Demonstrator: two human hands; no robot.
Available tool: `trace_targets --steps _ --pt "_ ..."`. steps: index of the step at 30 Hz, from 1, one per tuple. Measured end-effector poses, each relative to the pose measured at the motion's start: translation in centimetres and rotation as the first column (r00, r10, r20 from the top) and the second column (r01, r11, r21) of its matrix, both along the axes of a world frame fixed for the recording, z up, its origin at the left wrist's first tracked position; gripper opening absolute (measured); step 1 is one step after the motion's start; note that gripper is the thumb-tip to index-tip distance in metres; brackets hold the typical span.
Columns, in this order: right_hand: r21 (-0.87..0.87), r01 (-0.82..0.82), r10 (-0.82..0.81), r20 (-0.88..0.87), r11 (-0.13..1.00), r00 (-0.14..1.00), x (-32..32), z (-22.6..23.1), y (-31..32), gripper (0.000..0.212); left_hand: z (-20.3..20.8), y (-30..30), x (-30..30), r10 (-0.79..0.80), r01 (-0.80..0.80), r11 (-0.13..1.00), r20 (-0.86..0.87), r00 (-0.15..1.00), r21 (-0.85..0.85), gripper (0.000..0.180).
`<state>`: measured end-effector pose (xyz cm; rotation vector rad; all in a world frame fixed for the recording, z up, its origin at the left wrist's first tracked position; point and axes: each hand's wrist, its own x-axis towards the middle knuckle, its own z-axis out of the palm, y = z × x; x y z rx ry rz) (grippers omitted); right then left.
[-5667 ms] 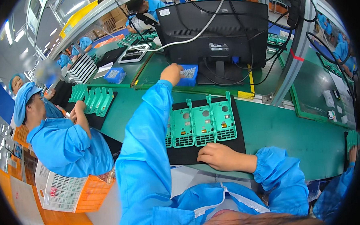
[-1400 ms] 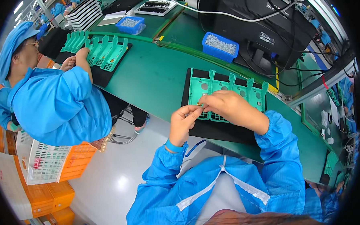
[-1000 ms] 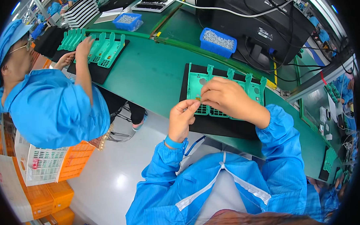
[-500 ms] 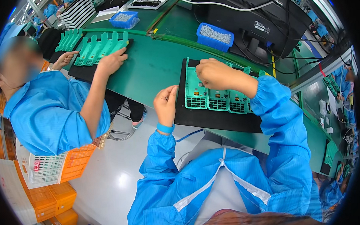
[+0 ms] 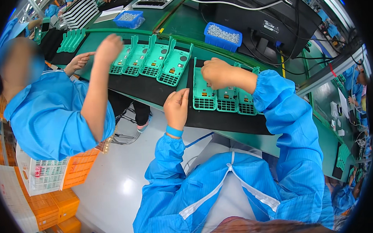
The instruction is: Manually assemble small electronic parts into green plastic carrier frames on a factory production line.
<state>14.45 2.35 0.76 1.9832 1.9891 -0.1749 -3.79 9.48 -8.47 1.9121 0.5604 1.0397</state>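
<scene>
Several green plastic housings stand in a row on a black pad in front of me. Each has a grid of square openings at its near end and small fitted parts inside. My right hand is closed over the leftmost housings, fingertips down. What it holds, if anything, is hidden beneath it. Left of the pad, my left hand is raised with thumb and fingers pinched together. Anything between them is too small to make out. A blue band circles that wrist.
A blue bin of small whitish parts stands behind the housings, beside a black monitor with loose cables. On the left, a co-worker in blue reaches over another row of green housings. A second blue bin sits further back.
The co-worker's pad and housings have slid right, close to my pad. The co-worker's nearer hand has lifted. My left hand moved slightly right; my right hand stays over the housings.
</scene>
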Motion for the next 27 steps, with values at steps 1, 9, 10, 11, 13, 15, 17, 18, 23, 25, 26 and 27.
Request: trace_targets --steps 1,9,10,11,13,15,17,18,23,25,26,27 --pt "0.015 -0.005 0.005 0.013 1.000 1.000 -0.1 -0.1 -0.1 0.010 -0.1 0.0 0.0 0.000 0.000 1.000 0.001 1.000 0.000 0.010" --pt "-0.089 0.004 0.009 0.153 0.996 0.988 -1.1 0.0 0.8 0.018 -0.2 0.0 0.0 0.013 -0.013 1.000 0.011 1.000 0.026 0.008" --pt "-0.152 0.023 0.003 0.165 0.988 0.986 -1.1 0.1 1.1 0.020 -0.2 0.0 0.1 0.013 -0.013 1.000 0.013 1.000 0.027 0.008" --pt "-0.152 0.023 0.003 0.166 0.988 0.986 -1.2 0.3 1.4 0.020 -0.2 0.0 0.1 0.016 -0.016 1.000 0.012 1.000 0.025 0.008" --pt "-0.204 -0.015 0.059 0.212 0.979 0.976 -1.7 0.9 1.9 0.025 -0.3 0.0 0.0 0.021 -0.021 0.999 0.010 1.000 0.024 0.008" --pt "-0.186 -0.067 0.111 0.235 0.980 0.966 -1.7 0.4 2.1 0.027 -0.4 0.0 0.0 0.020 -0.021 0.999 0.009 1.000 0.042 0.008" --pt "-0.168 -0.115 0.156 0.260 0.979 0.953 -1.3 -0.4 2.0 0.030 -0.3 -0.1 0.0 0.015 -0.015 0.999 0.011 1.000 0.037 0.008" --pt "-0.185 -0.087 0.131 0.240 0.979 0.962 -1.2 -0.7 2.1 0.028 -0.3 -0.1 0.0 0.016 -0.016 0.999 0.009 1.000 0.030 0.009" --pt "-0.221 -0.024 0.057 0.145 0.975 0.988 -0.2 -0.2 2.1 0.019 -0.7 0.1 0.0 -0.001 0.005 0.999 0.091 0.996 -0.048 0.009" --pt "-0.187 0.021 -0.063 -0.221 0.982 0.973 0.8 1.6 1.3 0.011 -0.6 0.4 -0.2 -0.014 0.027 0.995 0.137 0.991 -0.095 0.010" --pt "0.005 0.057 -0.053 -0.319 0.998 0.946 1.6 1.9 0.8 0.010 -0.6 0.6 -0.5 -0.021 0.035 0.994 0.134 0.991 -0.103 0.010" --pt "0.191 0.101 -0.014 -0.413 0.976 0.911 2.5 2.1 0.2 0.010 -0.5 0.6 -1.1 -0.018 0.033 0.993 0.128 0.992 -0.112 0.010"
